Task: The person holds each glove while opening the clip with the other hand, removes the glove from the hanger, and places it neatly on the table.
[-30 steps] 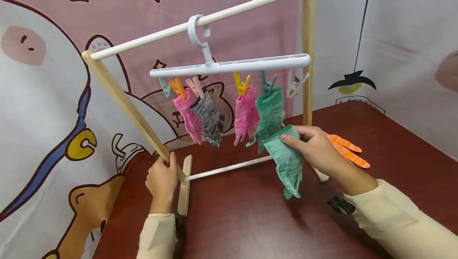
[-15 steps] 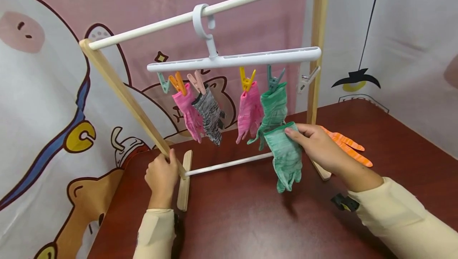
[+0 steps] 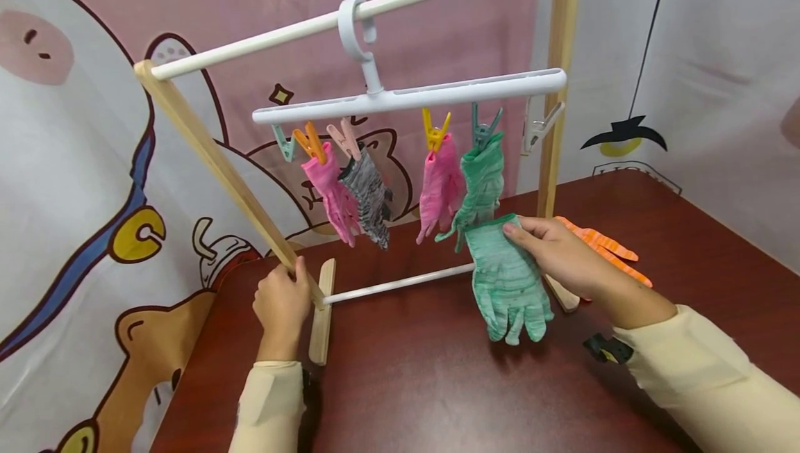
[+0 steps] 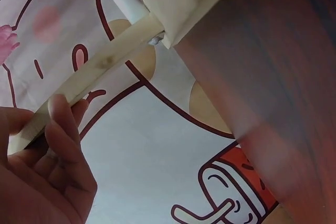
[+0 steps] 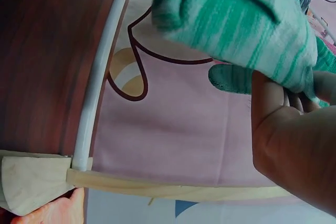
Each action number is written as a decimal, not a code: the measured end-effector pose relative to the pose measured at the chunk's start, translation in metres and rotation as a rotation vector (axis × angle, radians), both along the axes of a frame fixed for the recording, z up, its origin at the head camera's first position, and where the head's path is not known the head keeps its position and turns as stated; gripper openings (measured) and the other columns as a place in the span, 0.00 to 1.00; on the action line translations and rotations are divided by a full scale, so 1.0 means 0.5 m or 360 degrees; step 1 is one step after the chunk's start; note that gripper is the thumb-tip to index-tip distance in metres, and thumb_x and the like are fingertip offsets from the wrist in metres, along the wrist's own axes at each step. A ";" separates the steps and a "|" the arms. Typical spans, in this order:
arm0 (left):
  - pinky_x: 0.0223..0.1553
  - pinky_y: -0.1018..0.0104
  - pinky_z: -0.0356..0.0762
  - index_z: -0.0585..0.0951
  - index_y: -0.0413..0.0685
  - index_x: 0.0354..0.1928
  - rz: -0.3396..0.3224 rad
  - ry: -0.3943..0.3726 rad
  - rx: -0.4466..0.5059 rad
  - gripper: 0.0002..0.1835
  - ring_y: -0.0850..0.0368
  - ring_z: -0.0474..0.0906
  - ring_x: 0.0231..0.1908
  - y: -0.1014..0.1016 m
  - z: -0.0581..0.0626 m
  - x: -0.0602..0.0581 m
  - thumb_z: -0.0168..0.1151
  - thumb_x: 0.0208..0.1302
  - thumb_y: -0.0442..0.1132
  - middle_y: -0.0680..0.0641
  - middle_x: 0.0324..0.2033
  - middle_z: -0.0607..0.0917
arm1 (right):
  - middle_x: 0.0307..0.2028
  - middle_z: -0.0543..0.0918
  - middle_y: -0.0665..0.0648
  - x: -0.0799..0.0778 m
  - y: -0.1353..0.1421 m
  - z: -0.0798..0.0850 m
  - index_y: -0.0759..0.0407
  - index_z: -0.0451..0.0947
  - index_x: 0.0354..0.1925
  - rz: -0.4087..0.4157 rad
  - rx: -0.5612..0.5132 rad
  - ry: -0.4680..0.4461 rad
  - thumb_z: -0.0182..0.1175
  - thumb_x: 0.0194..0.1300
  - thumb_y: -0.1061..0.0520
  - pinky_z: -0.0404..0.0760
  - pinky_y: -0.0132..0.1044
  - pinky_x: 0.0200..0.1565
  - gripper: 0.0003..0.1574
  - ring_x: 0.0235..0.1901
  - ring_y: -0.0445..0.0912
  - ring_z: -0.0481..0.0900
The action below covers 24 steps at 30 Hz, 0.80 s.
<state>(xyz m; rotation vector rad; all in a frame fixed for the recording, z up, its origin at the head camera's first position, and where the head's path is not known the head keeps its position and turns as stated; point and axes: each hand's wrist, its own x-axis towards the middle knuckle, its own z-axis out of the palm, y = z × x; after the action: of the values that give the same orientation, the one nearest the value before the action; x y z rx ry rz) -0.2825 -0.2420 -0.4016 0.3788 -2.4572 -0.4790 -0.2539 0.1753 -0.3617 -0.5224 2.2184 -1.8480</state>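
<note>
My right hand [image 3: 559,251] pinches a pale green glove [image 3: 509,279] by its cuff, thumb in front, with the glove's fingers hanging down. In the right wrist view that glove [image 5: 236,24] fills the top, its cuff between thumb and fingers. Just behind it a darker green glove [image 3: 484,175] hangs from a blue-green clip [image 3: 484,126]. My left hand [image 3: 282,307] grips the left wooden post [image 3: 219,168] of the rack low down; the left wrist view shows fingers curled round this post [image 4: 100,66]. A white hanger [image 3: 406,97] hooks over the rack's top bar [image 3: 262,44].
Pink gloves [image 3: 440,185] and a grey glove [image 3: 369,196] hang from other clips. A clear clip [image 3: 539,130] at the right end and a mint clip [image 3: 284,144] at the left hold nothing. An orange glove [image 3: 603,244] lies on the table [image 3: 437,383] behind the right forearm.
The pale green glove has turned and spread so its fingers face the view. The right hand still pinches its cuff, and the left hand stays on the post. The head view has shifted slightly.
</note>
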 end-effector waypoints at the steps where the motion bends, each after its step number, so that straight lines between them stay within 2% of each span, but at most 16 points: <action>1: 0.25 0.41 0.69 0.80 0.42 0.25 0.0000 0.0003 0.0002 0.28 0.32 0.79 0.29 0.000 0.000 0.000 0.46 0.64 0.59 0.33 0.27 0.83 | 0.31 0.82 0.56 -0.001 0.001 -0.001 0.64 0.69 0.41 0.0013 0.0009 -0.0015 0.42 0.70 0.42 0.81 0.46 0.37 0.26 0.33 0.48 0.83; 4: 0.24 0.41 0.69 0.79 0.42 0.24 -0.0003 0.0006 0.0002 0.27 0.32 0.79 0.28 0.001 0.000 -0.002 0.47 0.64 0.59 0.34 0.26 0.83 | 0.30 0.82 0.56 -0.005 0.005 -0.003 0.67 0.68 0.40 0.0048 0.0029 -0.0060 0.42 0.71 0.42 0.81 0.47 0.37 0.27 0.32 0.48 0.83; 10: 0.23 0.42 0.69 0.79 0.42 0.25 -0.0006 -0.0013 0.0004 0.27 0.32 0.79 0.28 0.000 0.000 -0.003 0.47 0.64 0.59 0.34 0.26 0.83 | 0.38 0.83 0.57 -0.011 0.012 -0.004 0.65 0.64 0.54 0.0064 0.0038 -0.0164 0.39 0.71 0.42 0.81 0.49 0.40 0.29 0.37 0.49 0.83; 13: 0.23 0.41 0.69 0.79 0.42 0.26 -0.0011 -0.0016 0.0006 0.26 0.32 0.79 0.28 -0.001 0.001 -0.003 0.48 0.64 0.58 0.34 0.27 0.83 | 0.42 0.81 0.57 -0.014 0.015 -0.006 0.63 0.62 0.58 0.0042 0.0050 -0.0166 0.39 0.71 0.41 0.80 0.47 0.42 0.31 0.40 0.48 0.83; 17: 0.23 0.42 0.69 0.79 0.42 0.26 -0.0022 -0.0022 0.0008 0.26 0.32 0.79 0.28 -0.002 0.001 -0.002 0.47 0.65 0.58 0.34 0.27 0.83 | 0.43 0.81 0.56 -0.020 0.018 -0.013 0.63 0.62 0.58 0.0030 0.0057 -0.0169 0.38 0.71 0.40 0.80 0.45 0.42 0.32 0.40 0.47 0.82; 24: 0.23 0.43 0.69 0.79 0.42 0.25 -0.0019 -0.0026 0.0019 0.27 0.33 0.79 0.28 -0.002 0.001 -0.001 0.47 0.65 0.58 0.34 0.26 0.83 | 0.37 0.81 0.55 -0.030 0.027 -0.037 0.65 0.62 0.54 0.0100 0.0062 -0.0326 0.38 0.72 0.42 0.80 0.46 0.41 0.29 0.37 0.47 0.82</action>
<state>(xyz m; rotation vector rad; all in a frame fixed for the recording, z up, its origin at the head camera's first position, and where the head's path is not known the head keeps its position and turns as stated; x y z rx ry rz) -0.2832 -0.2428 -0.4013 0.3746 -2.4748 -0.4979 -0.2689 0.1887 -0.3802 -0.3733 2.0753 -1.7388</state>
